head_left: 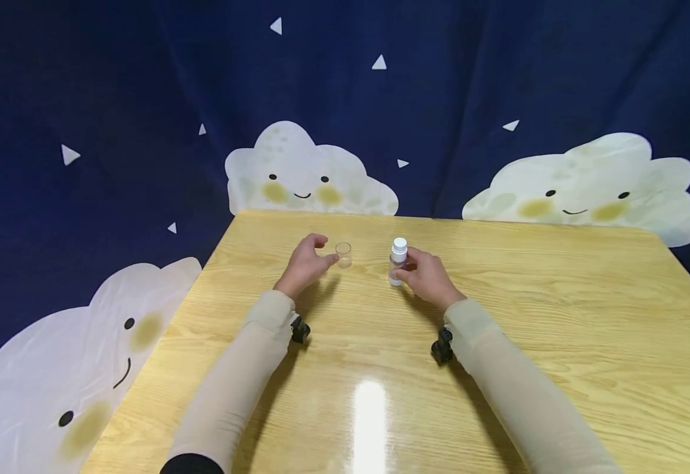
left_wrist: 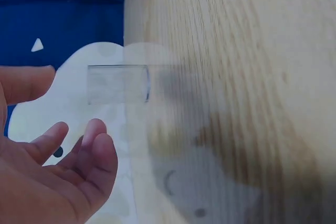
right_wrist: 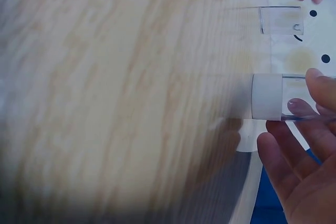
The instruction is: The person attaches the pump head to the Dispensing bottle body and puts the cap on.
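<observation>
A small clear bottle (head_left: 398, 262) with a white top and a white base stands upright on the wooden table. My right hand (head_left: 430, 278) holds it by its clear body, thumb on the near side; the right wrist view shows the fingers (right_wrist: 291, 156) around it just above the white base (right_wrist: 266, 97). To its left stands a clear, cylinder-shaped cup or cap (head_left: 344, 255), thin-walled. Beside that clear piece is my left hand (head_left: 306, 264), fingers loosely bent and spread. In the left wrist view the left fingers (left_wrist: 100, 156) look apart from the clear cylinder (left_wrist: 118, 84).
The wooden table (head_left: 345, 342) has a bright light reflection near its front. Behind and to the left hangs a dark blue curtain (head_left: 333, 85) with white smiling clouds. A black wrist camera (head_left: 300, 329) sits on the left cuff, another camera (head_left: 442, 345) on the right.
</observation>
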`<action>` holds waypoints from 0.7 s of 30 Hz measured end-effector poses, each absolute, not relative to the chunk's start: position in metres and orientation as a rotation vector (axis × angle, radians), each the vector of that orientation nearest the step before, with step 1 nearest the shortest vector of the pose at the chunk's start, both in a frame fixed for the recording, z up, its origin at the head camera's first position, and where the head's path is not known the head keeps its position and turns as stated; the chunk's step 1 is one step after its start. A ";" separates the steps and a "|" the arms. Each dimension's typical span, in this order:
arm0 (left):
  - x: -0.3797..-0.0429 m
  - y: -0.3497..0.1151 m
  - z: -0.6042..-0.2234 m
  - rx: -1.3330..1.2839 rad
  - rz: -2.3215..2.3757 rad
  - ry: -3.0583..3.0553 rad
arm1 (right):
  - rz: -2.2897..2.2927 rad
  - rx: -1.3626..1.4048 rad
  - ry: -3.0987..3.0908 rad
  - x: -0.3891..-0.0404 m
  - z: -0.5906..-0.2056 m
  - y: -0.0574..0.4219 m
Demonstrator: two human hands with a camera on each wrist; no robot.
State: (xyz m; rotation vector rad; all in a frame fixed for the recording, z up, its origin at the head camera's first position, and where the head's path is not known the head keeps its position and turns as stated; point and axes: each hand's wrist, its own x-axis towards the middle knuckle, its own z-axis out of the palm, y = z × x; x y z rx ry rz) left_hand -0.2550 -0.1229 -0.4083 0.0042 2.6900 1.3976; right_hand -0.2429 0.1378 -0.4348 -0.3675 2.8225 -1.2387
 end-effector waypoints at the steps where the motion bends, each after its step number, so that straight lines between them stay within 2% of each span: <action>1: -0.259 -0.121 -0.409 0.008 1.392 2.672 | -1.238 -0.358 2.826 -0.243 -0.435 0.139; 9: -0.270 -0.112 -0.411 0.009 1.334 2.642 | -1.251 -0.347 2.814 -0.244 -0.434 0.140; 21: -0.267 -0.099 -0.407 0.010 0.907 2.807 | -1.230 -0.378 2.820 -0.243 -0.434 0.141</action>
